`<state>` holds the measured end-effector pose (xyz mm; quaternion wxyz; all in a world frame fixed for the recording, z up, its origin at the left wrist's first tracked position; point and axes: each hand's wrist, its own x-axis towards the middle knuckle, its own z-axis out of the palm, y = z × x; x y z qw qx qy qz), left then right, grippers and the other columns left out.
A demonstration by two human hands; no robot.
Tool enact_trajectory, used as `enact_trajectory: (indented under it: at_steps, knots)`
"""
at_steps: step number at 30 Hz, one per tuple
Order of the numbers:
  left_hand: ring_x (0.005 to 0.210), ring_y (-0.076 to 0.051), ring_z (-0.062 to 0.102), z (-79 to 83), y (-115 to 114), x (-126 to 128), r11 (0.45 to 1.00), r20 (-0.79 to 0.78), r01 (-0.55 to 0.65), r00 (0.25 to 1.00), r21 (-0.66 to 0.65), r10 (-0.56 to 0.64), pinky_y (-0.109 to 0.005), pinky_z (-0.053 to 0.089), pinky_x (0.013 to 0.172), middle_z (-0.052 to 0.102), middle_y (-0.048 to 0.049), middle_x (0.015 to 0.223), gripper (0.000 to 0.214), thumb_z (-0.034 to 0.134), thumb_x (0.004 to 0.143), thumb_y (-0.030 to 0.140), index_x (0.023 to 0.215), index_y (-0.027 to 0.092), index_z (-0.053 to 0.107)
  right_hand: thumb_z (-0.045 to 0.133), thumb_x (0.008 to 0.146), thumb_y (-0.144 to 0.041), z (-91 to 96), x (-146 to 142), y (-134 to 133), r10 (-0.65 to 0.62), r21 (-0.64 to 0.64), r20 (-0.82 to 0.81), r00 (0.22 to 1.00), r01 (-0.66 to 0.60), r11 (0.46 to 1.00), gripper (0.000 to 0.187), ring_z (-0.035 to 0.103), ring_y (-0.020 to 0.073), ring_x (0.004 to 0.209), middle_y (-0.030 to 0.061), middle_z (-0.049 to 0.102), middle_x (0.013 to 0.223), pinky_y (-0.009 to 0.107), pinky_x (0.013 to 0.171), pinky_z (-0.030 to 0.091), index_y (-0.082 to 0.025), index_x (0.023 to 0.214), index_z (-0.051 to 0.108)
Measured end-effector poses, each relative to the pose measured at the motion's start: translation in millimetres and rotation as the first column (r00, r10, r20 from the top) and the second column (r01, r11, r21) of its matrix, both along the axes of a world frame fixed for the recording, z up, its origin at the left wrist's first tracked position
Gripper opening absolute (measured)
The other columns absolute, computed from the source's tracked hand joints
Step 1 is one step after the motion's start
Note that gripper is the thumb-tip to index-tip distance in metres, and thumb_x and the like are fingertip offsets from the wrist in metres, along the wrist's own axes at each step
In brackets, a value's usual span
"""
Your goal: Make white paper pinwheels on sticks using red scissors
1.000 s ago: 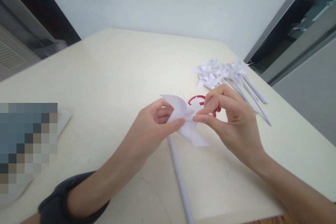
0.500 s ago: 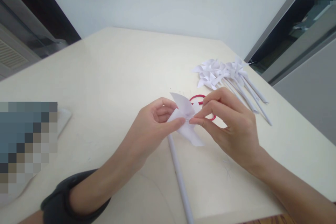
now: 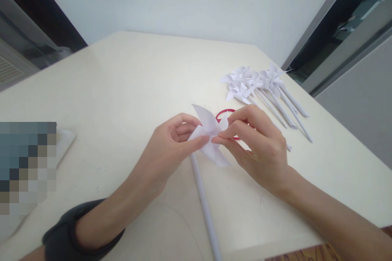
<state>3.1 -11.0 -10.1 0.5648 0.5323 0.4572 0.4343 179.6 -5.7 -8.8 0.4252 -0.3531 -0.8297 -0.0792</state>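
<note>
A white paper pinwheel [image 3: 204,119] with curled blades is between my hands, over the table. My left hand [image 3: 167,147] is closed on it, thumb pressed near its centre and the other fingers behind the blades. A rolled white paper stick [image 3: 202,195] slopes from under the pinwheel toward the table's near edge. At the pinwheel's centre, the thumb and fingertips of my right hand [image 3: 260,149] are pinched together; whatever is between them is too small to make out. Red-handled scissors [image 3: 224,111] lie behind my right hand, mostly hidden by it.
Several finished-looking paper pinwheels [image 3: 245,83] on sticks lie in a pile at the right of the cream table [image 3: 137,73]. A loose thread [image 3: 183,217] curves near the front. A blurred-out object [image 3: 26,163] lies at the left, and a wall stands behind the table.
The whole view has shifted slightly, so things appear a little farther left. Both hands keep nearly the same hold at the pinwheel's centre.
</note>
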Motion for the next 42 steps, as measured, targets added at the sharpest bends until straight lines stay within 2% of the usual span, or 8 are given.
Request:
enact_trajectory:
  at_steps: [6,11,18,21,25,31,35,42]
  knots:
    - [0.081,-0.018,0.065,1.0,0,3,1.000,0.005,0.004,1.000,-0.029,-0.004,-0.025,0.048,0.067,0.071,-0.0011,0.091,0.015,0.067,0.075,0.032,0.084,0.023,0.058,0.060,0.084,-0.020,-2.9,-1,2,0.010,0.001,0.027,1.000,-0.010,1.000,0.016,0.049,0.0137,0.071,0.0030,0.053,0.076,0.030,0.061,0.037,-0.019,0.070,0.051]
    - [0.075,-0.015,0.065,-0.6,2,0,0.999,-0.007,0.014,1.000,-0.042,-0.014,-0.022,0.046,0.063,0.069,0.0012,0.081,0.014,0.068,0.075,0.029,0.083,0.023,0.059,0.059,0.084,-0.019,-3.1,-1,2,0.036,-0.018,0.018,0.999,-0.036,0.999,0.014,0.051,0.0143,0.074,0.0035,0.055,0.078,0.030,0.062,0.039,-0.019,0.072,0.053]
    - [0.085,-0.017,0.064,3.4,0,-1,0.999,0.030,0.033,0.999,-0.043,-0.032,-0.025,0.048,0.073,0.070,-0.0013,0.096,0.013,0.066,0.077,0.022,0.087,0.022,0.058,0.063,0.081,-0.017,0.6,1,1,0.048,0.095,-0.032,0.998,-0.045,0.994,0.011,0.053,0.0126,0.071,0.0029,0.054,0.077,0.029,0.060,0.041,-0.018,0.073,0.056]
    - [0.084,-0.018,0.065,6.2,-2,1,0.999,0.049,0.032,0.998,-0.044,-0.030,-0.026,0.048,0.073,0.070,-0.0016,0.093,0.015,0.066,0.076,0.025,0.087,0.022,0.057,0.067,0.078,-0.017,2.0,1,1,0.058,0.119,-0.043,0.997,-0.052,0.991,0.011,0.053,0.0130,0.070,0.0032,0.054,0.076,0.029,0.059,0.042,-0.018,0.073,0.057]
    - [0.078,-0.015,0.065,7.5,-3,1,1.000,0.037,-0.003,0.999,-0.017,0.003,-0.024,0.048,0.070,0.071,0.0000,0.088,0.015,0.067,0.077,0.030,0.086,0.022,0.058,0.070,0.073,-0.011,2.7,0,-1,0.071,0.166,-0.026,0.997,-0.065,0.984,0.013,0.050,0.0117,0.064,0.0021,0.053,0.070,0.029,0.056,0.040,-0.017,0.071,0.058]
    - [0.076,-0.013,0.064,4.2,-4,4,0.996,0.046,-0.066,0.997,0.057,0.064,-0.020,0.049,0.065,0.070,0.0016,0.085,0.011,0.067,0.076,0.026,0.083,0.022,0.059,0.069,0.073,-0.010,0.4,-3,-3,0.061,0.188,0.032,0.998,-0.066,0.980,0.013,0.049,0.0120,0.062,0.0019,0.054,0.067,0.029,0.055,0.037,-0.017,0.070,0.058]
    - [0.068,-0.010,0.063,2.5,-6,7,0.983,-0.044,-0.111,0.992,0.148,0.118,-0.017,0.046,0.059,0.067,0.0052,0.072,0.005,0.065,0.078,0.023,0.079,0.023,0.059,0.066,0.076,-0.013,-0.8,-5,-3,0.029,0.165,0.058,0.998,-0.038,0.986,0.014,0.047,0.0126,0.061,0.0028,0.053,0.065,0.029,0.054,0.035,-0.016,0.066,0.058]
    - [0.070,-0.012,0.064,0.3,-5,7,0.971,-0.167,-0.122,0.973,0.207,0.158,-0.018,0.048,0.061,0.068,0.0038,0.074,0.001,0.062,0.079,0.023,0.080,0.023,0.062,0.065,0.080,-0.021,-8.6,-8,-3,-0.066,0.185,0.101,0.993,0.046,0.982,0.017,0.044,0.0136,0.061,0.0039,0.054,0.064,0.031,0.056,0.031,-0.015,0.065,0.058]
